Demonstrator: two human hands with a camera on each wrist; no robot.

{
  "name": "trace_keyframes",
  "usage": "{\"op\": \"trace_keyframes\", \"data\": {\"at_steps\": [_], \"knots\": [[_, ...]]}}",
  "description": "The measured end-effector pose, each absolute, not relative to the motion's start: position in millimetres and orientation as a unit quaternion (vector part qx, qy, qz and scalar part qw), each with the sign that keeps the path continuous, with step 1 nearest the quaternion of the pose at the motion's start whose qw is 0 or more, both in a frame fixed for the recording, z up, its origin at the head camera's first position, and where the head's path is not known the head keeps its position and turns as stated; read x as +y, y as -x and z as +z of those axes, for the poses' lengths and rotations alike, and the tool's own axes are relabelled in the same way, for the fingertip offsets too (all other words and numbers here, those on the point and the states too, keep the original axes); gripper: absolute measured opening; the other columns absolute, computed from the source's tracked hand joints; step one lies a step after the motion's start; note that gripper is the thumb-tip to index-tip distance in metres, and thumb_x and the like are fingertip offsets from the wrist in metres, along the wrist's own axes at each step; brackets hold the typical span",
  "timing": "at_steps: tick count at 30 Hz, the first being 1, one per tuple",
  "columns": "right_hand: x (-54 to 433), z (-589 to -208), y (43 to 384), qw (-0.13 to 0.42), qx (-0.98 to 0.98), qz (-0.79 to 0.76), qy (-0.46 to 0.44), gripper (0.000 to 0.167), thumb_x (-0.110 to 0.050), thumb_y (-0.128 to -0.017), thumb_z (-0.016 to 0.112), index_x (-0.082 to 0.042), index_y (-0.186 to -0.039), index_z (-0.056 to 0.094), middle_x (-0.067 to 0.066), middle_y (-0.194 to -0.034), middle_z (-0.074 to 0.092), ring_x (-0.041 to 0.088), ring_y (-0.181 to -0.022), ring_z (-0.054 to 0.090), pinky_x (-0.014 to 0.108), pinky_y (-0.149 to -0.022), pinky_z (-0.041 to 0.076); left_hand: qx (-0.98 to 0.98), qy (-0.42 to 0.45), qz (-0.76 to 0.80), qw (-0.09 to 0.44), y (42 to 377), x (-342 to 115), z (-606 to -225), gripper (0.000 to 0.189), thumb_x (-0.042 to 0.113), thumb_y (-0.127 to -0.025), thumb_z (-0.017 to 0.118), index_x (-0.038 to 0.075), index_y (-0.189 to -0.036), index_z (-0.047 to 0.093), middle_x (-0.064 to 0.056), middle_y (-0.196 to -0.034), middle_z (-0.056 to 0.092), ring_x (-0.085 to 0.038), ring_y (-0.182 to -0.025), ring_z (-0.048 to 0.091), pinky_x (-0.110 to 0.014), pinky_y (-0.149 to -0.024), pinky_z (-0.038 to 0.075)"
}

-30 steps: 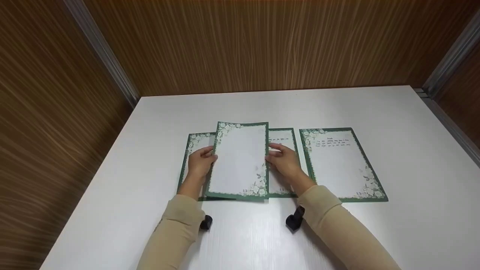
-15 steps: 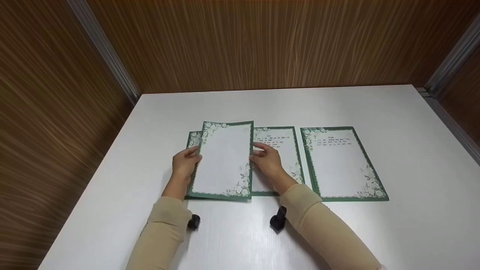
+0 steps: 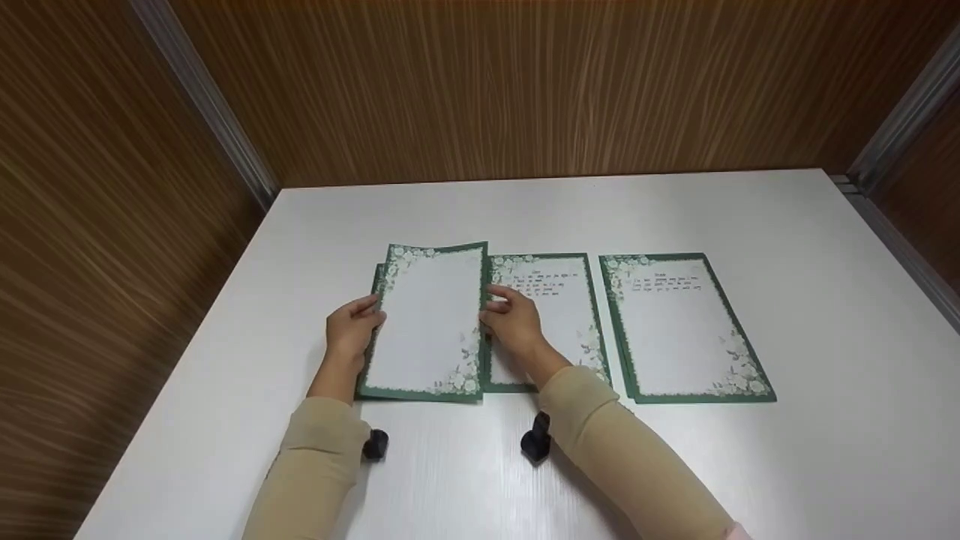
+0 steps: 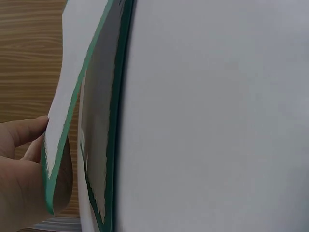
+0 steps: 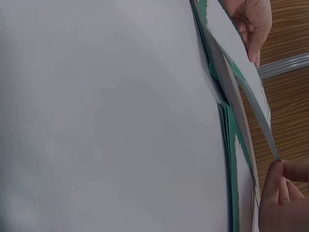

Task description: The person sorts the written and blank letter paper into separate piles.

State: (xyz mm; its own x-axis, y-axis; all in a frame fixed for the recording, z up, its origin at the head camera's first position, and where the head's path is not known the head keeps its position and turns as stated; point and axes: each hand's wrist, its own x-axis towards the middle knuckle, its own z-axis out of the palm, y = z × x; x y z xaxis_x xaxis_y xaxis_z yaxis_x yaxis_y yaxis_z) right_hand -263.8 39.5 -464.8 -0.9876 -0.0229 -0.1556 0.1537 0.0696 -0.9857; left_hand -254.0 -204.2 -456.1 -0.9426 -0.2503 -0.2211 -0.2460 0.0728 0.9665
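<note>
A sheet of paper [image 3: 427,322] with a green floral border and a blank white middle is held up between both hands, slightly curved. My left hand [image 3: 351,328] pinches its left edge between thumb and fingers. At the right edge, my right hand [image 3: 516,319] pinches it the same way. In the left wrist view the raised sheet [image 4: 77,58] stands apart from the paper below it. The right wrist view shows the right hand [image 5: 285,198] gripping a corner of the sheet. Beneath it, the left pile is mostly hidden.
A middle bordered sheet [image 3: 551,330] with printed lines lies partly behind the right hand. Further right is another printed sheet [image 3: 682,337] on a slightly offset stack. All lie on a white table [image 3: 480,210], with wood-grain panels [image 3: 480,90] behind and at the sides.
Both hands have carried the raised sheet leftward, from between the left and middle papers to over the left pile. More of the middle printed sheet now shows.
</note>
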Motion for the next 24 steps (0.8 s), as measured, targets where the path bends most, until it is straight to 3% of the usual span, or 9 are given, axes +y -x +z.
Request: {"op": "trace_keyframes", "data": {"at_steps": [9, 24], "knots": [[32, -465, 267, 0.065, 0.748, -0.659, -0.047, 0.047, 0.001, -0.088, 0.064, -0.009, -0.133, 0.055, 0.01, -0.11, 0.064, 0.019, -0.096, 0.063, 0.029, -0.081, 0.053, -0.73, -0.187, -0.657, 0.01, 254, -207, -456, 0.041, 0.002, -0.093, 0.056, -0.001, -0.134, 0.051, -0.016, -0.132, 0.049, -0.025, -0.121, 0.046, -0.031, -0.098, 0.042], [28, -465, 264, 0.079, 0.75, -0.656, -0.034, 0.048, -0.001, -0.089, 0.062, -0.007, -0.136, 0.051, 0.01, -0.124, 0.06, 0.02, -0.111, 0.059, 0.027, -0.087, 0.051, -0.744, -0.204, -0.635, 0.038, 253, -211, -457, 0.042, 0.0, -0.093, 0.056, -0.006, -0.134, 0.049, -0.021, -0.13, 0.051, -0.029, -0.12, 0.049, -0.033, -0.098, 0.043]]}}
